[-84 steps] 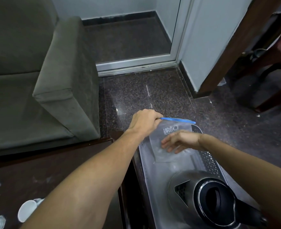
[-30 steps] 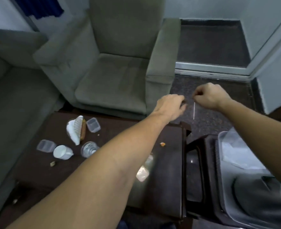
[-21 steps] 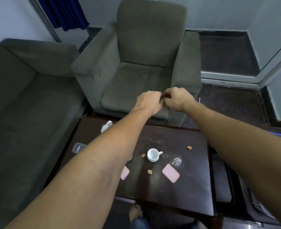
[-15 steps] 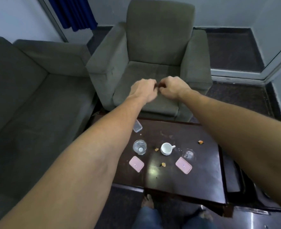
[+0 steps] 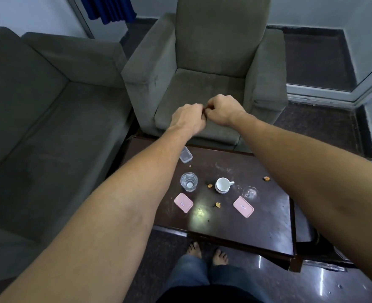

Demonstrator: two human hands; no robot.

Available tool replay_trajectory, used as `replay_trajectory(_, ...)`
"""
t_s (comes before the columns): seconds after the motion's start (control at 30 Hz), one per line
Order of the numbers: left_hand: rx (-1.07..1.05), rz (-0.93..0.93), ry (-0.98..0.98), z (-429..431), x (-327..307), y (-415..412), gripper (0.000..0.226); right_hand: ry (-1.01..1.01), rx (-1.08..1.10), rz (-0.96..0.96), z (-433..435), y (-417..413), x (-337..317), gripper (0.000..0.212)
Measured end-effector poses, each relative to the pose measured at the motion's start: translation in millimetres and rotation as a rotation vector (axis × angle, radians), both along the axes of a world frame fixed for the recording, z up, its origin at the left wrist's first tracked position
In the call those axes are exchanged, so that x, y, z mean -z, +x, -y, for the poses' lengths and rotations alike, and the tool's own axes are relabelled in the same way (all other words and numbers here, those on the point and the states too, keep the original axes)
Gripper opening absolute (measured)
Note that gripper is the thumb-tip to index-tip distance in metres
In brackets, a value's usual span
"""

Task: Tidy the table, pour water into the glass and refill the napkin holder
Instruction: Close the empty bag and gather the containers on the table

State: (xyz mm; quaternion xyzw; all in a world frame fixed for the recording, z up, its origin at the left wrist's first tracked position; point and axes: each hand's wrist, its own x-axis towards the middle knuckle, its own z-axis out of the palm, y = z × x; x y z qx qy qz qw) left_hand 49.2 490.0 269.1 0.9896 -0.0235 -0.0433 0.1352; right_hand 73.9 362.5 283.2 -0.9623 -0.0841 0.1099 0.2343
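While my left hand [image 5: 188, 119] and right hand [image 5: 223, 110] pinch together on something I can't make out, wrapper scraps [image 5: 218, 204] litter the table [image 5: 268, 224], glass [image 5: 188, 182] looks barely filled, so most remains

head cam, looking down, table [image 5: 235, 217] near

**Layout: table and seating, head view**

Table [image 5: 257, 215] stands directly before the person's feet [image 5: 207, 254]. Behind the table: armchair [image 5: 211, 73]. Left of table and armchair: sofa [image 5: 38, 106].

On the table, far left edge: small container [image 5: 185, 155]. Nearer, in a row left to right: glass [image 5: 189, 181], wrapper scrap [image 5: 209, 185], cup [image 5: 222, 185], second glass [image 5: 250, 192]. Another scrap [image 5: 266, 178] lies right of the cup, farther back. Nearest row: lid [image 5: 183, 202] before the glass, scrap [image 5: 218, 204] in the middle, second lid [image 5: 243, 207] before the second glass.

Left hand [image 5: 188, 119] and right hand [image 5: 222, 109] meet above the armchair seat's front edge, fingers touching.
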Motion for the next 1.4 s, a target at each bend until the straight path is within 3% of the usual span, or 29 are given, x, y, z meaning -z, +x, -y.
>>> replay_trajectory(0.47,-0.056,-0.221,-0.116,-51,96,-3,0.026,-0.009,0.05,-0.195,-51,-6,94,0.029)
replay_trajectory(0.67,-0.048,-0.293,-0.118,-81,164,11,0.03,-0.01,0.155,-0.286,-80,0,176,0.024)
replay_trajectory(0.83,-0.145,-0.341,-0.16,-101,244,28,0.015,-0.044,0.275,-0.312,-99,13,256,0.022)
replay_trajectory(0.93,-0.229,-0.376,-0.173,-107,292,42,0.032,-0.1,0.326,-0.315,-107,24,302,0.027)
replay_trajectory(1.13,-0.324,-0.406,-0.179,-104,345,64,0.033,-0.177,0.446,-0.312,-104,47,362,0.035)
replay_trajectory(1.4,-0.325,-0.416,-0.03,-84,377,80,0.033,-0.151,0.46,-0.345,-107,73,398,0.034)
